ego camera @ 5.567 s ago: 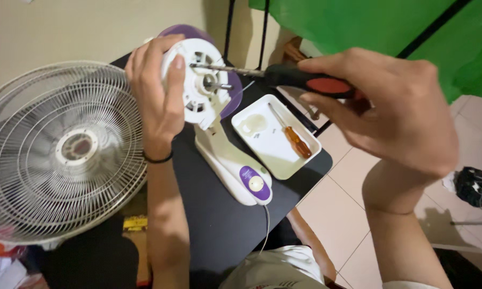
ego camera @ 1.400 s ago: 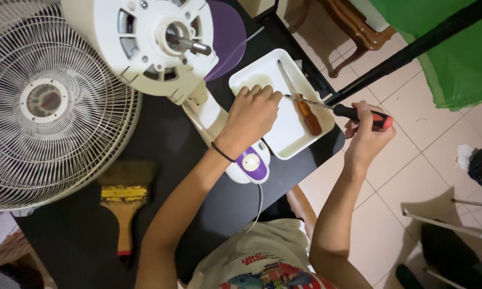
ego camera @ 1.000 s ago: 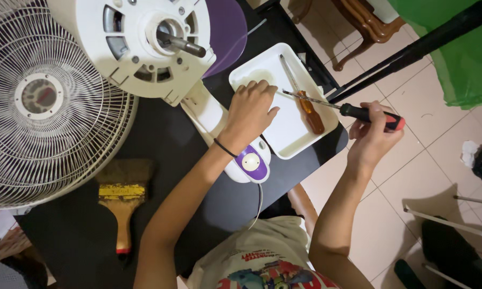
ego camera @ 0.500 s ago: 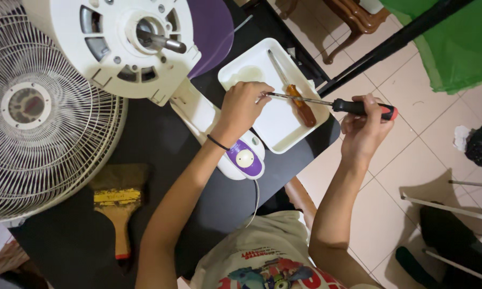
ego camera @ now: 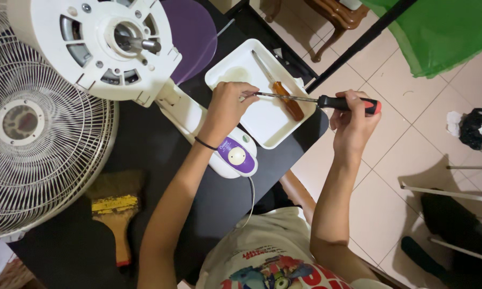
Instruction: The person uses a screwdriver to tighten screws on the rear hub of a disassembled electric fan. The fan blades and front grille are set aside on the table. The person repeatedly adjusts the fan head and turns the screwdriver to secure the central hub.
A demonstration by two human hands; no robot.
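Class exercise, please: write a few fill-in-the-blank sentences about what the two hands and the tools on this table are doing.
1. The right hand grips the screwdriver by its ____ handle.
2. The left hand pinches the screwdriver's ____.
3. A second, brown-handled screwdriver lies in the white ____.
4. The brush lies beside the fan ____.

Missing words: black and red; tip; tray; grille

We were in a home room: beige floor tiles (ego camera: 390,176), a carved wooden chair (ego camera: 337,13), a green cloth (ego camera: 449,32) hanging nearby, and a small black worktop (ego camera: 160,160) serving for household fan repair.
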